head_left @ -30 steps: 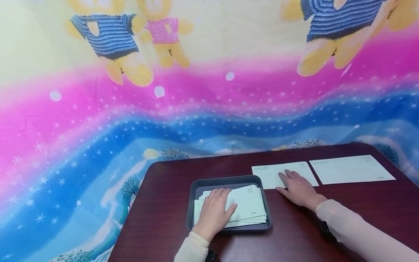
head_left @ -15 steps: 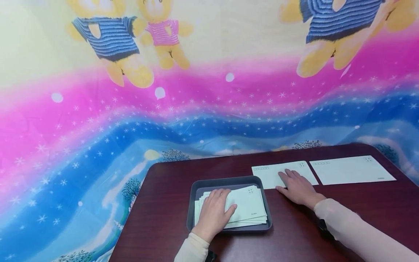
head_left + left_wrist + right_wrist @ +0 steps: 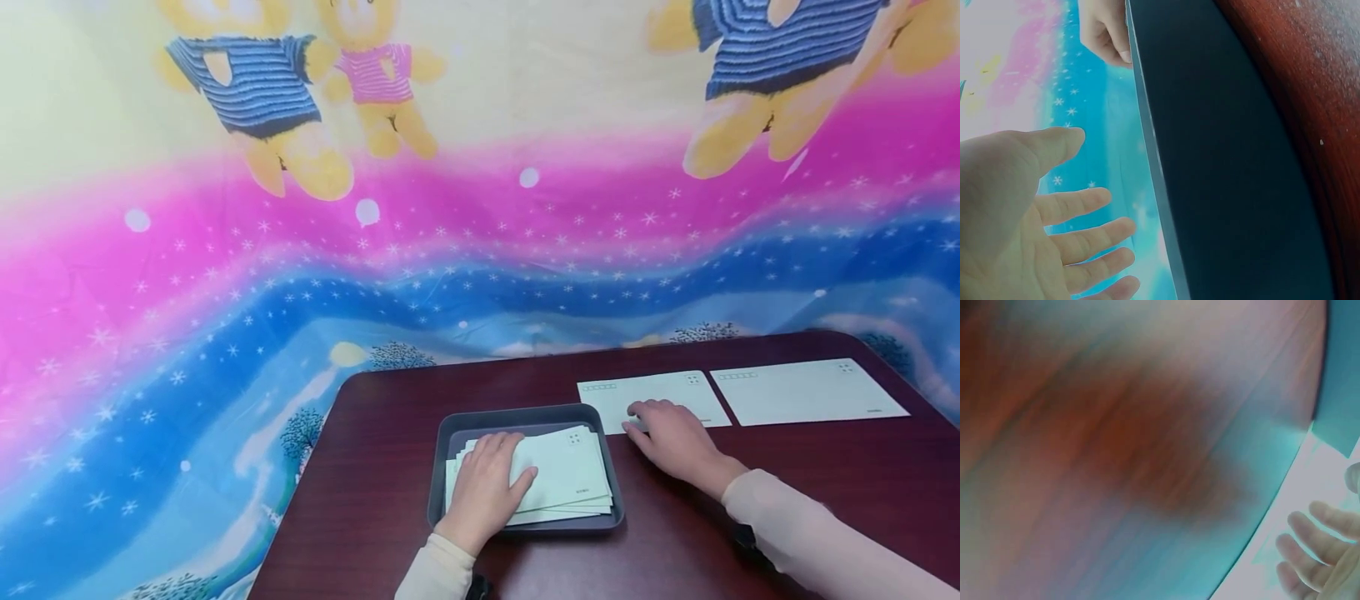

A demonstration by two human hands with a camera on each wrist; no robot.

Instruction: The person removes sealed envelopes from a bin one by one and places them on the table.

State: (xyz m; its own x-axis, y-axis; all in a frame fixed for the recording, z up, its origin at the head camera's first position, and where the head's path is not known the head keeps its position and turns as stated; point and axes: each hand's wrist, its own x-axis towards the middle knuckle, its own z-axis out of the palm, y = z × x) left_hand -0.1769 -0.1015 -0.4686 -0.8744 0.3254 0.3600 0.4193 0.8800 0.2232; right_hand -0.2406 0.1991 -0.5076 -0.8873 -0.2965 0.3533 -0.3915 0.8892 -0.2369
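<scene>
In the head view, several pale envelopes [image 3: 562,471] lie in an uneven stack inside a dark grey tray [image 3: 562,527]. My left hand [image 3: 480,496] is over the left part of that stack; its fingers and thumb [image 3: 1057,147] are spread in the left wrist view, with nothing gripped. A single envelope [image 3: 611,402] lies flat on the table just right of the tray. Over its lower edge is my right hand [image 3: 678,442], fingers loosely bent and holding nothing; the right wrist view shows those fingers [image 3: 1310,540] apart. Whether either palm touches paper cannot be told.
Another envelope [image 3: 810,393] lies flat to the right, a narrow gap from the first. All rests on a dark red wooden table [image 3: 375,467] with rounded corners. Behind it hangs a colourful cloth [image 3: 480,217] printed with bears and snowflakes.
My right hand has shifted slightly left off the middle of the nearer envelope, its fingers more bent. The left hand has moved very slightly left; tray and envelopes stay put.
</scene>
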